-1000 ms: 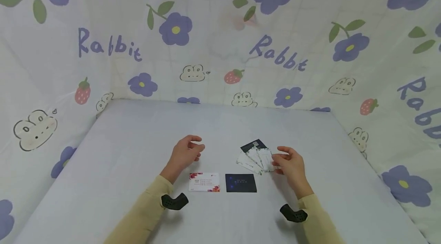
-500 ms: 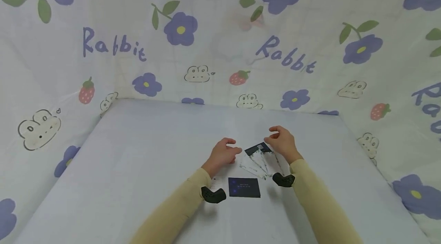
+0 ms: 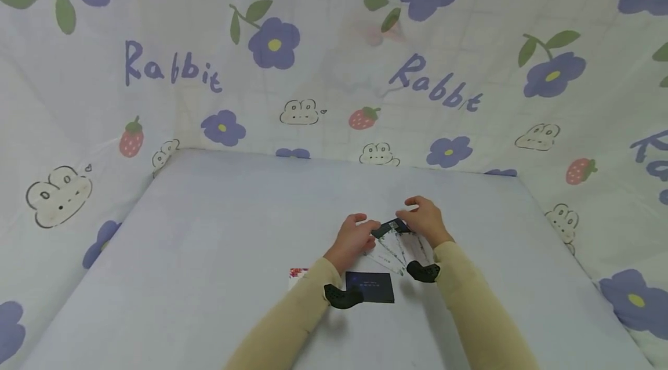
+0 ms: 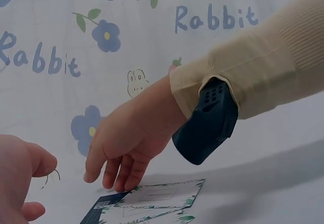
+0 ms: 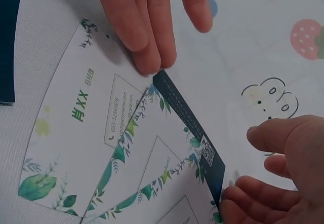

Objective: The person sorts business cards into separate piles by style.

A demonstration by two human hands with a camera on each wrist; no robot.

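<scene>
Several white leaf-patterned business cards [image 5: 66,107] lie fanned over a dark business card [image 5: 212,158] with a QR code. My right hand [image 3: 425,222] is over the fan's far right side; in the right wrist view its extended fingertips [image 5: 164,57] touch the cards' corner. On the opposite side is my left hand [image 3: 355,239], its fingers [image 5: 253,198] loosely bent at the dark card's end. Neither hand is curled round a card. Nearer to me lie a navy business card [image 3: 378,289] and a white card with red flowers [image 3: 297,273], both partly covered by the left arm.
The cards lie on a white-covered table [image 3: 209,213]. A printed cloth wall [image 3: 323,80] with flowers and rabbits rises behind and at both sides. Black wrist devices [image 3: 344,297] sit on both sleeves, close above the cards.
My left hand has moved right, from beside the fan to its left edge. My right hand has shifted from the fan's right side to its far right corner. The fan has barely moved.
</scene>
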